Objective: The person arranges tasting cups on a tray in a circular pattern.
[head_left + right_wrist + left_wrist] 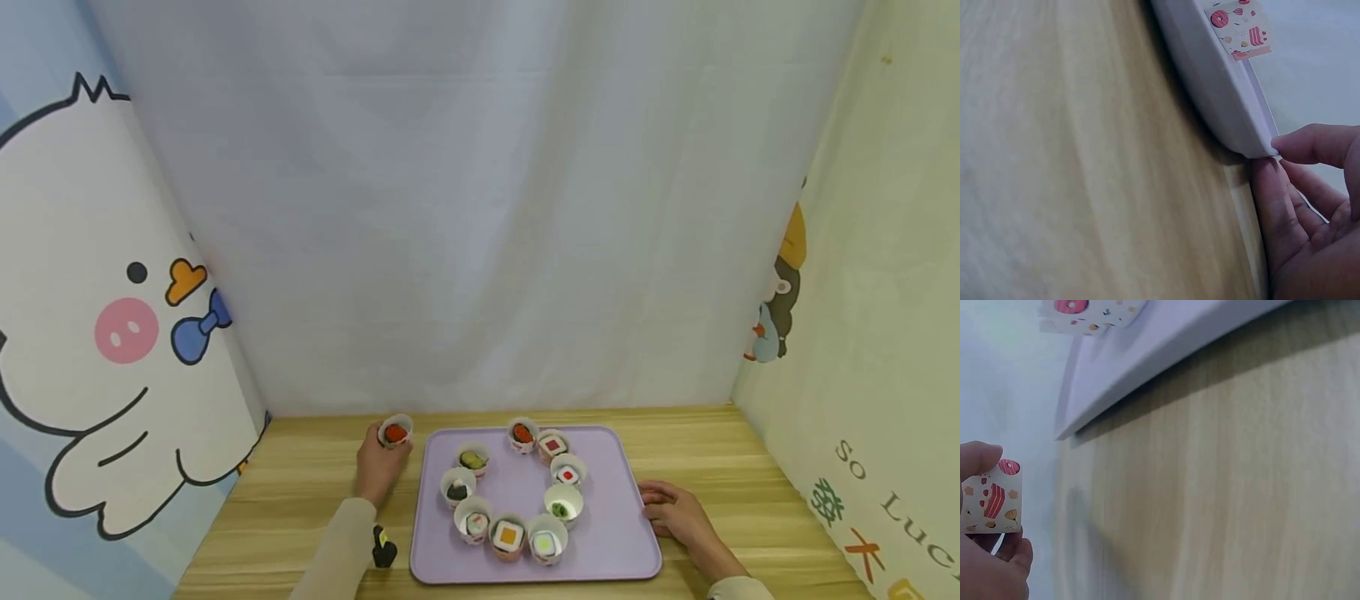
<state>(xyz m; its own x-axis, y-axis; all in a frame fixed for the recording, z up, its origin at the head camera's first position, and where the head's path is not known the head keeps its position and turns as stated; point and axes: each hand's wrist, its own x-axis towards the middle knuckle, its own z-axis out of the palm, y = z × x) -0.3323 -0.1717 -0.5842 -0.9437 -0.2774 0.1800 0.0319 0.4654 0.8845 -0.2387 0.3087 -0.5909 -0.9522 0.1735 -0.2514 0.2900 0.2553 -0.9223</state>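
Observation:
My left hand (pixel 381 462) grips a small paper cup (pixel 395 432) with a red-topped piece inside, left of the lilac tray (pixel 615 550). In the left wrist view the cup (pixel 991 503) shows a printed cake pattern, with thumb and fingers on opposite sides of it. At the tray's right edge, my right hand (pixel 672 510) pinches the rim, its thumb above and fingers below in the right wrist view. Several similar cups form a ring on the tray, among them one with a yellow square (pixel 508 537) and one with a dark piece (pixel 457 490).
The tray lies on a wood-grain table (pixel 300 500). A pale curtain (pixel 480 208) hangs behind, with printed cloths at both sides. A small black object (pixel 384 550) shows beside the left forearm.

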